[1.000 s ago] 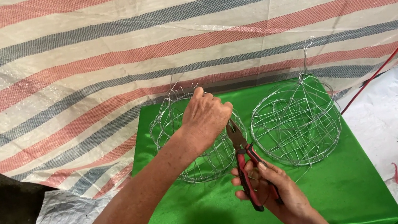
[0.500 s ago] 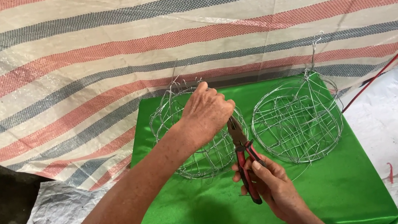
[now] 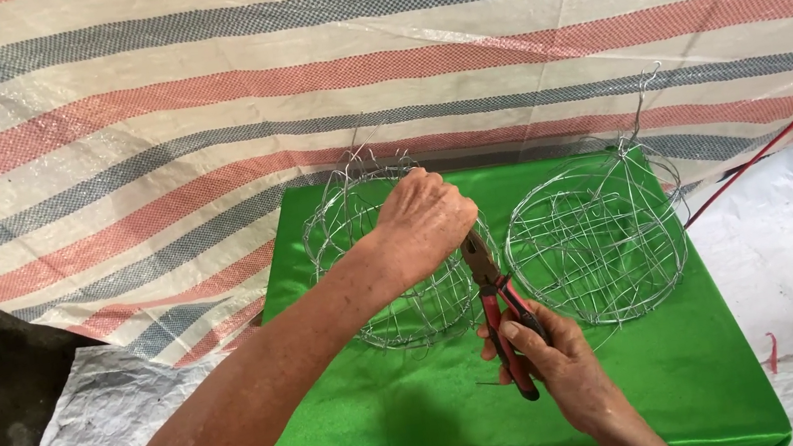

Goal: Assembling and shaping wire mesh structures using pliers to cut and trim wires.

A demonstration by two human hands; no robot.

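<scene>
- Roughly centred on the green table (image 3: pixel 719 385) sits the wire ball frame (image 3: pixel 390 254), with the left hand (image 3: pixel 426 219) clamped on its upper right side
- Just below that grip, the right hand (image 3: pixel 555 360) is clenched around red-handled pliers (image 3: pixel 500 306), nose pointing up toward the frame
- Right of both stands a second wire ball (image 3: pixel 600 238)

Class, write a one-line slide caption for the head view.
Left hand grips a wire ball frame while right hand applies red-handled pliers; second frame alongside.

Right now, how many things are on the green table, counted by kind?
Wire balls: 2, one under the left hand at, one free at
Pliers: 1, red-handled, in the right hand
Total: 3, on the green table
</scene>
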